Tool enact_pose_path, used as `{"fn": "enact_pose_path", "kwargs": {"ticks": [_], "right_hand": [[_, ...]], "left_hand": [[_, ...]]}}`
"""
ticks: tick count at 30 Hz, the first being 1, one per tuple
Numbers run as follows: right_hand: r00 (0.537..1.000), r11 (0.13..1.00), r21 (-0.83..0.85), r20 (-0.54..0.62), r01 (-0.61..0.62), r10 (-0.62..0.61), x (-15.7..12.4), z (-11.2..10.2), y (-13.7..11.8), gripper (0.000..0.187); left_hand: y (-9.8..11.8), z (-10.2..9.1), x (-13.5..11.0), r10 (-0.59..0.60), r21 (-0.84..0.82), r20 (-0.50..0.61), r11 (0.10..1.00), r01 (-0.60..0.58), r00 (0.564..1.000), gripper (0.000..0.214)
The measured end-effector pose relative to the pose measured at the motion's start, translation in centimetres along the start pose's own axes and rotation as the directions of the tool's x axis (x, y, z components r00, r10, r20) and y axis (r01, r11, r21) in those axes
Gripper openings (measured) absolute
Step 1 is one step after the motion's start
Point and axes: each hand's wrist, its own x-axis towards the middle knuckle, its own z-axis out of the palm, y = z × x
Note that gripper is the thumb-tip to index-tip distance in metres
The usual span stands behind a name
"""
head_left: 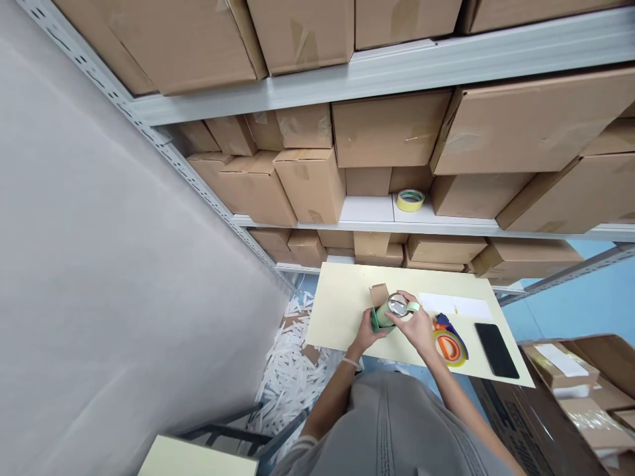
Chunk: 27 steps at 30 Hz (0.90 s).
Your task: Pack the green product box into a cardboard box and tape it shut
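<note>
1. Though partly hidden by fingers, a roll of pale green tape (391, 311), held above the middle of the pale yellow table (342, 311), with its shiny core facing upward and a loose tape end running rightward.
2. Left grip (364, 334): fingers curled and pressed together around the lower side of the roll, a green-edged strip just beside them.
3. Right grip (414, 327): fingers spread across the top of the roll, pinching it from above.
4. Small cardboard carton (378, 295): touching the far side of the roll, between both grips.
5. Right of the right grip, on the table: a white paper sheet (454, 305), an orange and yellow loop (449, 347) against a blue item, exact kind too small to tell, and a black smartphone (496, 350) near the edge.
6. Farther off: a yellow tape roll (410, 199) on a white shelf among cardboard boxes (312, 185), and shredded white paper (288, 370) left of the table.
</note>
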Motion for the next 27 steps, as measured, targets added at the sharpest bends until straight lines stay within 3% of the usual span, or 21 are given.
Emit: {"fn": "enact_pose_path", "kwargs": {"ticks": [5,9,12,15,20,24,27], "right_hand": [[0.987,0.995,0.100,0.155,0.021,-0.036,-1.7,3.9,3.4,0.054],[0.960,0.999,-0.028,0.280,0.028,-0.019,-2.6,5.8,4.6,0.055],[0.929,0.977,-0.207,0.369,0.047,0.034,-2.2,5.8,4.5,0.057],[0.881,0.957,-0.279,0.470,0.083,0.060,-1.3,5.4,3.8,0.063],[0.822,0.981,-0.166,0.569,0.101,0.012,0.0,4.9,3.1,0.059],[0.785,0.989,-0.104,0.619,0.109,-0.022,0.8,4.3,3.0,0.064],[0.737,0.988,-0.091,0.675,0.126,-0.032,1.3,3.7,2.9,0.058]], "left_hand": [[1.5,-0.7,-0.1,-0.053,0.115,0.018,0.992,0.051,0.998,0.089],[3.6,-1.8,-0.9,-0.181,0.045,0.141,0.983,0.176,0.973,0.086],[4.9,-2.1,-1.4,-0.231,-0.104,0.142,0.963,0.247,0.962,0.067],[5.3,-1.6,-1.5,-0.293,-0.131,0.041,0.946,0.296,0.955,0.046],[4.5,-0.4,-0.9,-0.166,-0.052,-0.108,0.986,0.161,0.980,0.053],[3.7,-0.2,-0.4,-0.122,-0.038,-0.131,0.992,0.118,0.984,0.055],[3.5,-0.3,-0.2,-0.127,-0.022,-0.119,0.992,0.125,0.985,0.054]]}}
